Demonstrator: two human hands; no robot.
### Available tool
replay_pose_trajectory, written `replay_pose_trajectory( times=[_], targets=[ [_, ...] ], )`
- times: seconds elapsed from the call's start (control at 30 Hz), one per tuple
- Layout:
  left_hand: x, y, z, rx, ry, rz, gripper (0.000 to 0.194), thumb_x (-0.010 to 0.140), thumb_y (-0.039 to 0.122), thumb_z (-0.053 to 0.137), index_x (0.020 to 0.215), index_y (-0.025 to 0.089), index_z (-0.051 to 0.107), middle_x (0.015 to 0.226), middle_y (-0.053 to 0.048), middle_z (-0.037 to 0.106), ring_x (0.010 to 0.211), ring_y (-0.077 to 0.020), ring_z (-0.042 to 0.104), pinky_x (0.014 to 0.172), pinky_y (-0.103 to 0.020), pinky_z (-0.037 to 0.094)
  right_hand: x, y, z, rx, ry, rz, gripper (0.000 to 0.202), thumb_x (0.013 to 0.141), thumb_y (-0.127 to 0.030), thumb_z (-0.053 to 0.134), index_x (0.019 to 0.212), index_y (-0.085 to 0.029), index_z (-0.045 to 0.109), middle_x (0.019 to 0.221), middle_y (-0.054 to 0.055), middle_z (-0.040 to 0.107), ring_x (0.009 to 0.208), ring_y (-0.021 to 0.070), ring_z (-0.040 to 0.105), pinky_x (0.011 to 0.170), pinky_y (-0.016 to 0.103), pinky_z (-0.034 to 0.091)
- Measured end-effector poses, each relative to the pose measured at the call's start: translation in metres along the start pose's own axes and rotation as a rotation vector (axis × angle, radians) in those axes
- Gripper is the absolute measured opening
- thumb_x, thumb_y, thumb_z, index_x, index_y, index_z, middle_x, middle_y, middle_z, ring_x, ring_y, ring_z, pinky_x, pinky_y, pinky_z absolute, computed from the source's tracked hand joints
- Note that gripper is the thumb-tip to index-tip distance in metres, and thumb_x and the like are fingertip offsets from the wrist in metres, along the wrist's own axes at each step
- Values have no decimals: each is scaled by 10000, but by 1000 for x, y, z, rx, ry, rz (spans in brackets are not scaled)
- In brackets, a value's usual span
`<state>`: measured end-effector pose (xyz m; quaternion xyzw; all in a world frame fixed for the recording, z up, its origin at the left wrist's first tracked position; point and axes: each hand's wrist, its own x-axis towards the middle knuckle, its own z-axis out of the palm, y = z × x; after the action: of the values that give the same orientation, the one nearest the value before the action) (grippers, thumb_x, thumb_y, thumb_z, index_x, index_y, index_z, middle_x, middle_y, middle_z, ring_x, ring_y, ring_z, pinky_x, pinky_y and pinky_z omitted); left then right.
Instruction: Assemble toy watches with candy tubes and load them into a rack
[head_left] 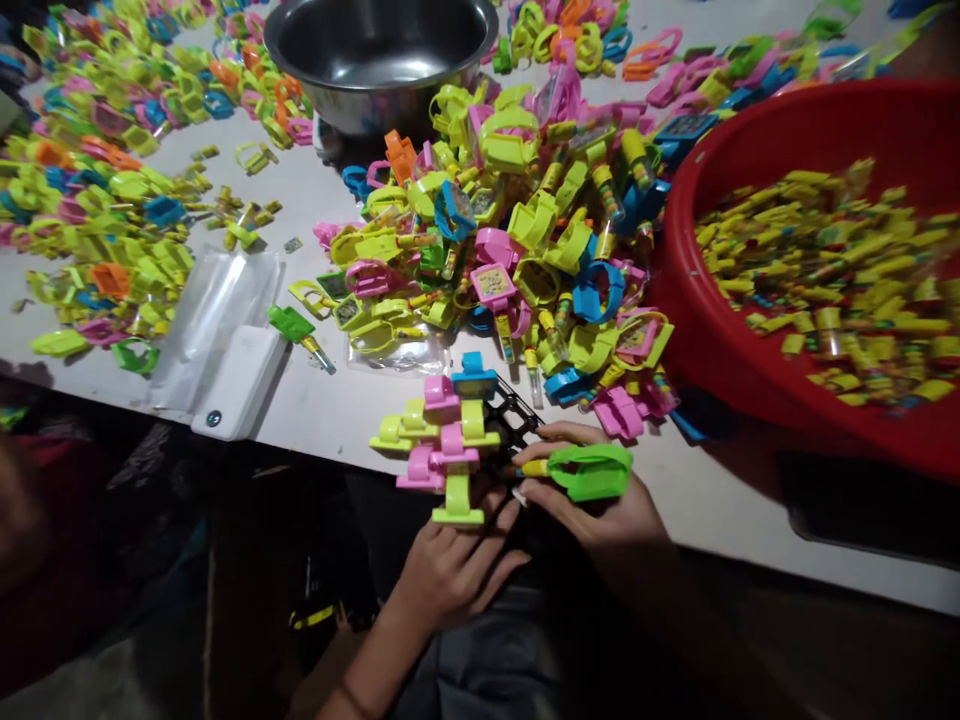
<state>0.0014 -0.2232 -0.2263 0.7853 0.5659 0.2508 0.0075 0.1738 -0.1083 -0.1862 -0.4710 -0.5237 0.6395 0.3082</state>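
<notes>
My left hand (461,560) is closed at the near edge of a black plastic grid rack (514,418). Pink, yellow and blue toy watches (452,440) stand in rows on the rack, hiding much of it. My right hand (619,520) grips a green toy watch (591,472) by its yellow-wrapped tube, at the right side of the rack. The tube's end points left toward the rack's openings; whether it touches the rack I cannot tell. A small white bit (519,496) shows near my right fingertips. Just beyond the rack, a large heap of toy watches with tubes (517,230) covers the table.
A red basin (686,200) of small yellow-wrapped tubes (847,290) stands at right. At the back is a steel bowl (375,100). On the left lie a white power bank (238,385), a clear plastic bag (217,300) and another watch pile (112,220).
</notes>
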Motion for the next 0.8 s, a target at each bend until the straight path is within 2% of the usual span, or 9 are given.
replay_pose_trajectory(
  times=[0.13, 0.27, 0.37, 0.47, 0.57, 0.63, 0.73, 0.8],
  targets=[
    [18, -5, 8, 35, 42, -49, 365, 1068, 321, 583, 1340, 95, 677, 1217, -191, 779, 1090, -267, 748, 928, -361, 544, 20, 2, 9, -71, -62, -99, 138, 944, -288, 735, 1063, -219, 721, 1065, 75, 788, 991, 223, 760, 847, 319, 603],
    [27, -7, 12, 31, 78, -49, 372, 1068, 323, 578, 1330, 79, 680, 1203, -180, 783, 1097, -272, 739, 939, -374, 548, 39, 4, 15, -172, -84, -195, 127, 955, -281, 728, 1066, -220, 717, 1067, 67, 778, 997, 227, 749, 834, 311, 585],
    [19, -9, 11, 18, 126, -14, 341, 1068, 283, 561, 1319, 89, 686, 1190, -148, 784, 1127, -249, 726, 986, -354, 553, 47, 5, 14, -287, -109, -271, 68, 975, -239, 689, 1042, -226, 691, 1012, 44, 761, 925, 208, 738, 791, 293, 561],
    [1, -21, 6, 14, 256, -33, 267, 1061, 195, 485, 1206, 160, 707, 1064, -94, 762, 1049, -221, 716, 954, -344, 576, 48, 4, 13, -421, -169, -370, 94, 979, -163, 602, 1022, -227, 655, 982, 36, 722, 915, 207, 714, 810, 301, 536],
    [-8, -51, -10, 89, 416, -253, 266, 1024, 112, 489, 1178, 196, 688, 1007, -83, 682, 987, -230, 652, 896, -376, 537, 49, 2, 16, -561, -193, -450, 208, 929, -62, 500, 1012, -224, 601, 956, 50, 673, 904, 230, 677, 796, 328, 512],
    [-2, -78, -24, 150, 459, -444, 290, 1010, 75, 528, 1228, 188, 683, 1044, -99, 663, 1027, -251, 607, 961, -418, 477, 52, 1, 20, -651, -185, -498, 256, 873, -12, 464, 985, -224, 554, 910, 57, 636, 859, 246, 643, 759, 343, 500],
    [23, -117, -43, 185, 391, -656, 307, 1053, 187, 528, 1319, 142, 674, 1202, -175, 623, 1165, -312, 569, 1047, -488, 452, 55, 3, 27, -753, -173, -596, 290, 816, 10, 439, 978, -214, 525, 884, 81, 615, 837, 276, 609, 750, 371, 512],
    [41, -134, -48, 225, 307, -782, 371, 1068, 288, 512, 1367, 126, 661, 1248, -202, 593, 1220, -350, 544, 1090, -530, 444, 56, 4, 29, -800, -163, -663, 325, 789, 19, 425, 1009, -188, 544, 896, 105, 625, 855, 290, 602, 767, 383, 525]
  ],
)
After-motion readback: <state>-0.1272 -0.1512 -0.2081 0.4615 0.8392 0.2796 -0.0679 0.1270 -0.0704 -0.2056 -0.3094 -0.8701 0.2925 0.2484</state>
